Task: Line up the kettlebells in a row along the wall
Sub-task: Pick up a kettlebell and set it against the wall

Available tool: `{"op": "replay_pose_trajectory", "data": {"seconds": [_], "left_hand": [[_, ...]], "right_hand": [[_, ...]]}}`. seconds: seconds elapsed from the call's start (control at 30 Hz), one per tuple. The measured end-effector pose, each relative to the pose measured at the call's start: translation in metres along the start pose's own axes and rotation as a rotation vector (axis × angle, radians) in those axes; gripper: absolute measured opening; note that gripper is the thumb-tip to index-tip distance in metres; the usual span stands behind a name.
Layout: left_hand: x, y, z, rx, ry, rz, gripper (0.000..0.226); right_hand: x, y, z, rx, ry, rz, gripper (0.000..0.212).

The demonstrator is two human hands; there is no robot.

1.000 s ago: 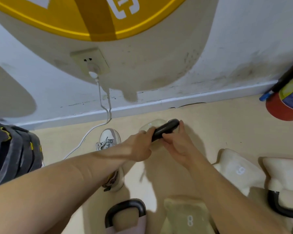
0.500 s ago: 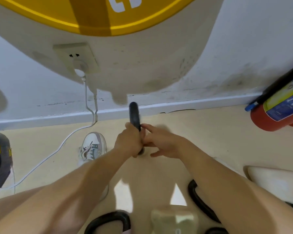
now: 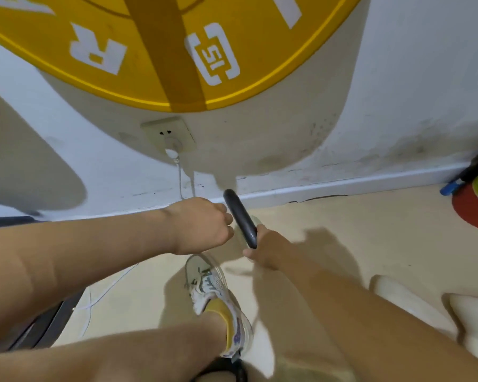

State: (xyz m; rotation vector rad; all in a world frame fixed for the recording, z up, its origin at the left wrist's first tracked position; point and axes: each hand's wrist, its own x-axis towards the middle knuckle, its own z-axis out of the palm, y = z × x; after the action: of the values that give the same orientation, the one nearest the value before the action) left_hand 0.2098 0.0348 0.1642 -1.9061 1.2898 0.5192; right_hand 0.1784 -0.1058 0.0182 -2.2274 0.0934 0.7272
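At the foot of the wall (image 3: pixel 398 78), the right hand (image 3: pixel 265 249) grips a kettlebell handle (image 3: pixel 240 219); the left hand (image 3: pixel 202 226) is curled beside it, hold unclear. Other kettlebells (image 3: pixel 409 301) lie unplaced, well apart.

Kettlebell (image 3: pixel 240 216) body largely hidden; fire extinguisher (image 3: pixel 473 208) cropped by the edge.

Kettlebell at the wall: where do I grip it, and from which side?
Grip the black handle on its bare upper stretch, from above and the left. The bar runs toward the wall, the right hand holds its near end, and the left hand sits curled beside the free stretch.
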Motion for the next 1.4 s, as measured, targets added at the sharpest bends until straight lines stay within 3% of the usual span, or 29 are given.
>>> {"op": "replay_pose_trajectory", "data": {"seconds": [0.07, 0.17, 0.23, 0.37, 0.53, 0.63, 0.7, 0.73, 0.8, 0.87, 0.97, 1.07, 1.1, 1.2, 1.4], "left_hand": [[0.025, -0.005, 0.023, -0.11, 0.114, -0.076, 0.035], [0.067, -0.018, 0.069, -0.298, 0.442, -0.162, 0.05], [0.1, -0.031, 0.092, -0.383, 0.526, -0.183, 0.048], [0.142, -0.044, 0.089, -0.526, 0.399, -0.251, 0.01], [0.139, -0.012, 0.101, -0.641, 0.396, -0.57, 0.02], [0.125, 0.012, 0.104, -1.126, 0.331, -0.662, 0.022], [0.12, 0.027, 0.1, -1.647, 0.373, -0.685, 0.018], [0.12, 0.035, 0.098, -1.919, 0.386, -0.693, 0.018], [0.124, 0.047, 0.09, -2.424, 0.401, -0.653, 0.021], [0.13, 0.056, 0.083, -2.693, 0.401, -0.629, 0.024], [0.134, 0.047, 0.082, -2.453, 0.458, -0.773, 0.027], [0.139, 0.032, 0.087, -2.589, 0.542, -0.914, 0.035], [0.139, 0.03, 0.083, -2.728, 0.557, -0.92, 0.033], [0.146, 0.029, 0.078, -2.987, 0.588, -0.889, 0.023], [0.149, 0.027, 0.081, -2.872, 0.673, -0.84, 0.013]], "right_hand": [[0.013, 0.001, 0.002, -0.036, 0.079, -0.003, 0.038], [0.027, 0.001, 0.005, -0.008, 0.131, -0.047, 0.023], [0.03, 0.005, 0.012, 0.066, 0.152, -0.045, 0.023], [0.04, 0.014, 0.006, 0.225, 0.087, -0.023, 0.031], [0.056, 0.024, -0.035, -0.069, 0.016, -0.044, 0.029], [0.062, 0.005, -0.046, -0.136, 0.267, -0.119, 0.03], [0.064, -0.006, -0.054, 0.135, 0.581, -0.091, 0.023], [0.064, -0.009, -0.057, 0.285, 0.647, -0.051, 0.02], [0.059, -0.012, -0.051, 0.509, 0.483, 0.083, 0.017], [0.045, -0.011, -0.028, 0.581, 0.237, 0.174, 0.026], [0.025, -0.009, 0.002, 0.671, 0.044, 0.13, 0.039], [0.025, -0.005, 0.012, 0.663, -0.048, 0.007, 0.01], [0.027, -0.004, 0.016, 0.664, -0.035, -0.014, 0.011], [0.034, -0.005, 0.032, 0.686, 0.118, 0.013, 0.048], [0.044, -0.007, 0.055, 0.653, 0.301, 0.057, 0.024]]}}
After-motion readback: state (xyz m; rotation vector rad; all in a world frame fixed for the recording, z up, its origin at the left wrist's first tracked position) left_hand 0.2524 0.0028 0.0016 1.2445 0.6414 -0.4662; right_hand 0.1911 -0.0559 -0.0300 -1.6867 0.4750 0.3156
